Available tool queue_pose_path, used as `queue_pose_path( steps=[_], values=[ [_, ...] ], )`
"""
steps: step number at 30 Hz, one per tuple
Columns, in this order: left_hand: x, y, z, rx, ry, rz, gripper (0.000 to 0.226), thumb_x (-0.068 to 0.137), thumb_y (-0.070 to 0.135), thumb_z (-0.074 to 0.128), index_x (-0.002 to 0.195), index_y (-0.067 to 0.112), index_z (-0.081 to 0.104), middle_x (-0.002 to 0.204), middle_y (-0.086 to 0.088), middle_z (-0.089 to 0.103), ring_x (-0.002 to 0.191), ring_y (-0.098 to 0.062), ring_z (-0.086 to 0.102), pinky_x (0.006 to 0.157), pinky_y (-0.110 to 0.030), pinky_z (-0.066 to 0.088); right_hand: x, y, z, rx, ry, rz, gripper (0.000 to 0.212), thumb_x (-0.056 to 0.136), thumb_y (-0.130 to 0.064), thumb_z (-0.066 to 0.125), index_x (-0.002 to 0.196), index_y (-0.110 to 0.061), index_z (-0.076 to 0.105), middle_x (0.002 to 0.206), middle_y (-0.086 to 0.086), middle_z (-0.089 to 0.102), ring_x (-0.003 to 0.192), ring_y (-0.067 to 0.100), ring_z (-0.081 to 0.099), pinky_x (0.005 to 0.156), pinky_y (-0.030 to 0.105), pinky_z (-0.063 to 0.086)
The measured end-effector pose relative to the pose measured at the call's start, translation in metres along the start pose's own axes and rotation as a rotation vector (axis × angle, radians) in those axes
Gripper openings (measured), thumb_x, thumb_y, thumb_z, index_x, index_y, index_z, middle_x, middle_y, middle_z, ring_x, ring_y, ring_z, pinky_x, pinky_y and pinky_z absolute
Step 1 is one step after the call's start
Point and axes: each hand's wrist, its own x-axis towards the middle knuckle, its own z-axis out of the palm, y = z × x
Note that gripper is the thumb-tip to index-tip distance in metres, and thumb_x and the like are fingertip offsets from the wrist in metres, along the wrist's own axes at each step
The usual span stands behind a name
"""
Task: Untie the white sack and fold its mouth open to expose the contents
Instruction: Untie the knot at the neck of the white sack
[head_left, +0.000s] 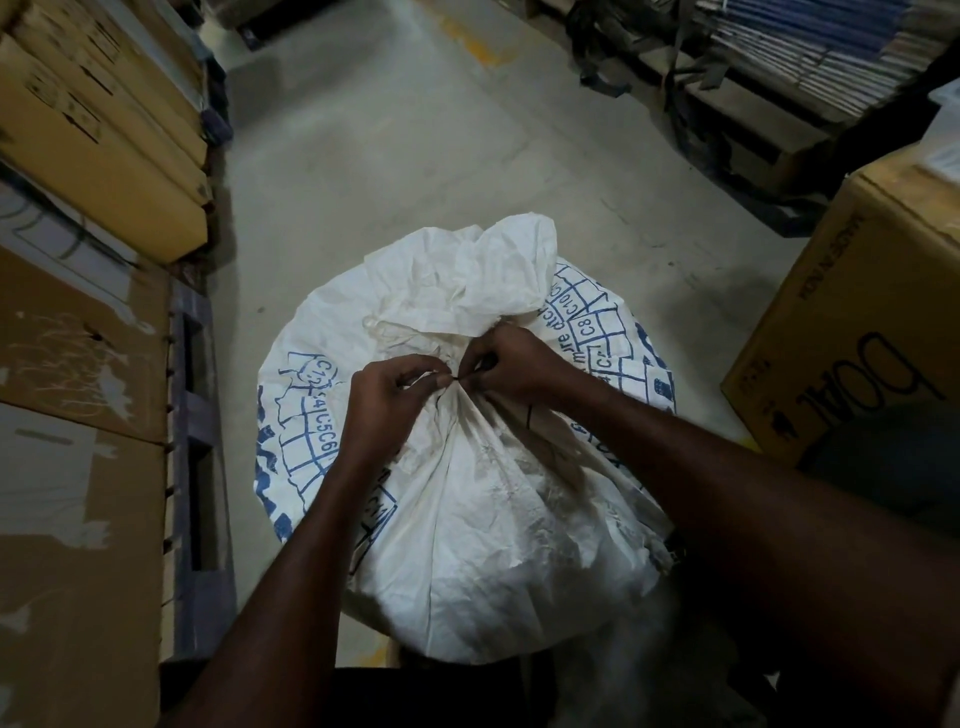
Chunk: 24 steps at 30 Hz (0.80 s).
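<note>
- White sack (483, 509) stands on the concrete floor (415, 145) in an aisle, full and rounded, with blue printed grid markings curving down both of its sides.
- Its mouth is gathered into a tight neck at the top centre of the sack, and the loose fabric above the neck flops over on the far side of the sack.
- Left hand (387, 402) sits on the left of that neck, fingers curled, pinching the bunched fabric or tie at the gather; which of the two it has hold of cannot be told.
- Right hand (511, 364) sits on the right of the neck, touching the left hand's fingertips, its fingers bent in and pinching at the same knot.
- A thin pale string (389, 332) trails loose over the sack just beyond the left hand.
- Stacked cardboard boxes (93, 130) rise to the left of the sack, on a dark pallet (195, 415).
- A brown carton (857, 322) with dark printed lettering stands to the right of the sack.
- Shelving with stacked goods (810, 52) lies beyond the sack, at far right.
</note>
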Motion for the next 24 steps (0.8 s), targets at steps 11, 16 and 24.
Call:
queue_pose_path(
  steps=[11,16,24],
  values=[
    [0.0,-0.003,-0.001,-0.066,0.009,0.008,0.005,0.09,0.014,0.086,0.093,0.018,0.086,0.092,0.013,0.083,0.093,-0.004,0.078,0.086,-0.023,0.057,-0.022,0.004,-0.026,0.118,-0.063,-0.001,0.017,0.083,-0.016,0.088,0.1,-0.014,0.084,0.098,0.0,0.073,0.09,0.012,0.069,0.082,0.02,0.049],
    [-0.002,-0.002,0.003,-0.076,-0.006,0.011,0.005,0.09,0.016,0.086,0.093,0.02,0.086,0.094,0.014,0.083,0.094,-0.005,0.079,0.088,-0.027,0.058,-0.026,0.007,-0.031,-0.039,-0.085,0.016,0.02,0.084,-0.019,0.087,0.104,-0.017,0.084,0.102,-0.004,0.075,0.096,0.012,0.069,0.088,0.025,0.05],
    [-0.004,0.002,-0.002,-0.068,-0.011,0.022,0.011,0.09,0.018,0.088,0.1,0.022,0.087,0.099,0.016,0.083,0.101,-0.003,0.078,0.095,-0.026,0.058,-0.037,-0.004,-0.033,-0.125,0.105,0.044,0.021,0.083,-0.002,0.08,0.098,-0.017,0.083,0.094,-0.006,0.078,0.079,-0.005,0.064,0.069,-0.001,0.041]
  ],
)
